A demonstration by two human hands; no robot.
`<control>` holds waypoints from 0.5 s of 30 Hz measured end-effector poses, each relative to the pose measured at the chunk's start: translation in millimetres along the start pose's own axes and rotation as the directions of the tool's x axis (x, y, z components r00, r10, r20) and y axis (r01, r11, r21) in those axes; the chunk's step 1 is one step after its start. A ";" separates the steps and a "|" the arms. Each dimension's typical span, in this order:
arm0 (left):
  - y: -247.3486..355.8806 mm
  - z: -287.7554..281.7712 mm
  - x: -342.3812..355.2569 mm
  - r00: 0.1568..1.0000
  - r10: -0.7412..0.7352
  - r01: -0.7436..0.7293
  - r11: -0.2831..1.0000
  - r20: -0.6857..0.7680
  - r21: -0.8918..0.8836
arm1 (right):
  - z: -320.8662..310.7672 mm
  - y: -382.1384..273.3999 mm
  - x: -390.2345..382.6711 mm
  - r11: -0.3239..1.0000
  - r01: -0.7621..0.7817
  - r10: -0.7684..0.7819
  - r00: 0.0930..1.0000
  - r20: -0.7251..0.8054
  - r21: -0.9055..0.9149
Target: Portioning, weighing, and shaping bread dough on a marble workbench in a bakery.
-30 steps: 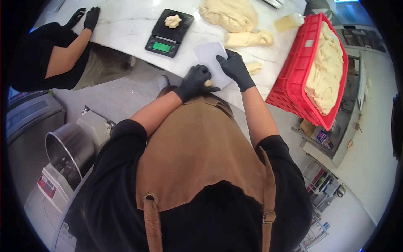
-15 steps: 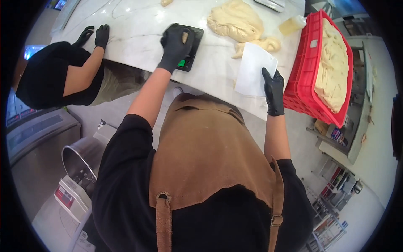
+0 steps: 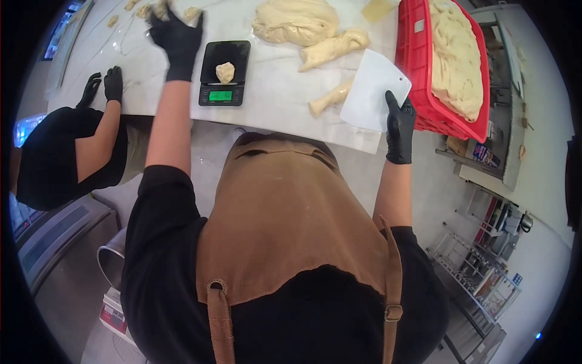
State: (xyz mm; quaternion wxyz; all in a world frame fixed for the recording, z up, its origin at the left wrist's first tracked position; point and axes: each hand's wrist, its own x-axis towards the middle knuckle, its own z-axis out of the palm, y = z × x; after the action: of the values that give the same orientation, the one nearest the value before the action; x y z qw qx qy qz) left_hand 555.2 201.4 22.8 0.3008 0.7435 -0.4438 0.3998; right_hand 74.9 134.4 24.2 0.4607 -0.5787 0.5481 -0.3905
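Note:
My left hand (image 3: 176,39), black-gloved, reaches over the table left of the scale with its fingers spread. Just past its fingertips are small dough pieces, and whether it touches one I cannot tell. A single dough lump (image 3: 225,73) rests on the black digital scale (image 3: 236,53), whose display glows green. In my right hand (image 3: 400,127), also gloved, is a white dough scraper (image 3: 373,91), held by its right edge. Its blade partly covers a short dough strip (image 3: 330,98). Beyond that lie a longer dough strip (image 3: 336,48) and a big dough mass (image 3: 295,21).
A red crate (image 3: 418,60) full of dough (image 3: 454,60) stands at the right, close to the scraper. At the left, another person's gloved hands (image 3: 103,86) rest by the marble table's (image 3: 145,100) edge. More dough pieces (image 3: 113,21) dot the far left. A yellowish container (image 3: 379,9) sits beside the crate.
My left hand has moved off the scale to the far left and spread its fingers. A dough lump now shows on the scale. The scraper stays in my right hand; the view has shifted.

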 end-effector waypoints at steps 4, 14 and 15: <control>127.5 -8.1 -161.9 0.709 0.187 0.278 0.812 0.680 -0.513 | -3.4 -2.9 6.4 0.999 0.013 -0.013 1.000 0.008 0.047; 169.9 -53.8 -173.4 0.190 0.417 0.650 0.625 0.889 -0.432 | -4.7 10.5 8.5 1.000 0.023 -0.021 0.996 0.082 -0.017; 154.8 -55.9 -173.6 0.153 0.391 0.578 0.709 0.908 -0.403 | 2.4 10.1 5.5 1.000 0.016 -0.013 0.993 0.119 -0.024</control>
State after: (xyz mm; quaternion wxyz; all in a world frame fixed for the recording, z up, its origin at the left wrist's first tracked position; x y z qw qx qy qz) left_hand 347.8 253.2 -84.5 0.2184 0.6685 -0.5847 -0.4044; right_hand 74.9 129.4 13.6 0.4822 -0.6106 0.5204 -0.3519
